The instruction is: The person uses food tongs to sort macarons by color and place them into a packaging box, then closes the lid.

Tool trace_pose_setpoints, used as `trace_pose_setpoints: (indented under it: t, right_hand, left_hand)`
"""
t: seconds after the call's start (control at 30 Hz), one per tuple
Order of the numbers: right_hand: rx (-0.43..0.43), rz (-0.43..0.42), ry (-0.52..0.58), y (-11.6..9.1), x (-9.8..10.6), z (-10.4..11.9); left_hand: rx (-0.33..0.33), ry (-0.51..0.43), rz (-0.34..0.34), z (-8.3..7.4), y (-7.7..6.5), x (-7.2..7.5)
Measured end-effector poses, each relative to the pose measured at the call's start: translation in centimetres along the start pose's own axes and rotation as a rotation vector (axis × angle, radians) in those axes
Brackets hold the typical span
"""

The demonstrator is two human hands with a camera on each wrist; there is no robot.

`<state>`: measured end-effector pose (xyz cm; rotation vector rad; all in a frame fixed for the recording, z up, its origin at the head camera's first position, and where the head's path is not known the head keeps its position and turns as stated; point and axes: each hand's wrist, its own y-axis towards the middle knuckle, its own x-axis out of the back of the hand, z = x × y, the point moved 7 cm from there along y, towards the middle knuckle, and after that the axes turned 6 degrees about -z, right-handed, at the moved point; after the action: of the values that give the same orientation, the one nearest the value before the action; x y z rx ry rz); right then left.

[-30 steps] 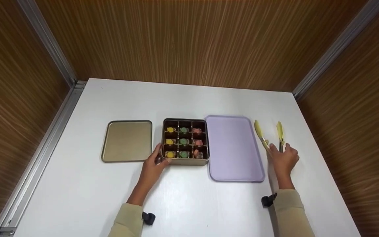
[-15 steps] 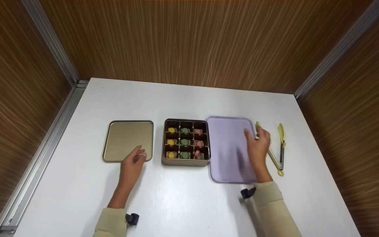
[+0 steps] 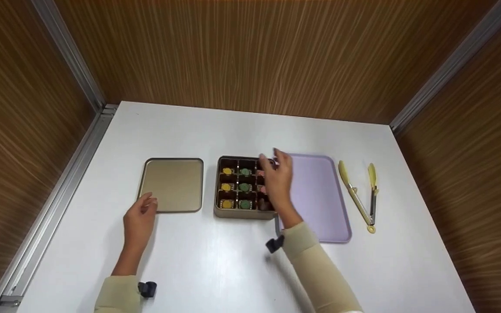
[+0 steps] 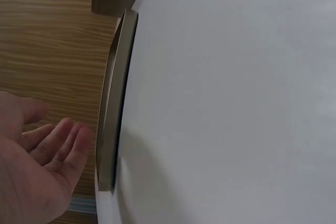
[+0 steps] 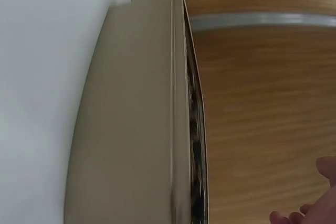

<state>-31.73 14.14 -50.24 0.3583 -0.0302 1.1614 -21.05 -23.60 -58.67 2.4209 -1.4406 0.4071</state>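
Note:
A square gold tin (image 3: 244, 214) with a dark divided insert stands mid-table in the head view, small yellow, green and pink pieces in its compartments. My right hand (image 3: 279, 178) is over the tin's right side, fingers relaxed and holding nothing; it hides part of the pink column. To the left lies a flat gold lid (image 3: 176, 182), its raised rim facing up. My left hand (image 3: 139, 221) hovers at the lid's front left corner with loosely bent fingers and nothing in them. The left wrist view shows those fingers (image 4: 58, 145) beside the lid's edge.
A lilac tray (image 3: 315, 195) lies right of the tin, partly behind my right forearm. Beyond it, yellow-tipped tongs (image 3: 365, 208) lie spread on the white table. Wood-grain walls (image 3: 250, 56) enclose the back and sides.
My right hand has let go of the tongs and moved left across the tray to above the tin. My left hand has left the tin's corner and moved left to the lid.

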Motion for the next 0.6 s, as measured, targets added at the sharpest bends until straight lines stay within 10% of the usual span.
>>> trace_pose_setpoints:
  t: [0.6]
  right_hand:
    - [0.121, 0.097, 0.019, -5.7, -16.4, 2.8]
  left_hand:
    - [0.148, -0.02, -0.121, 3.9, 0.4, 4.3]
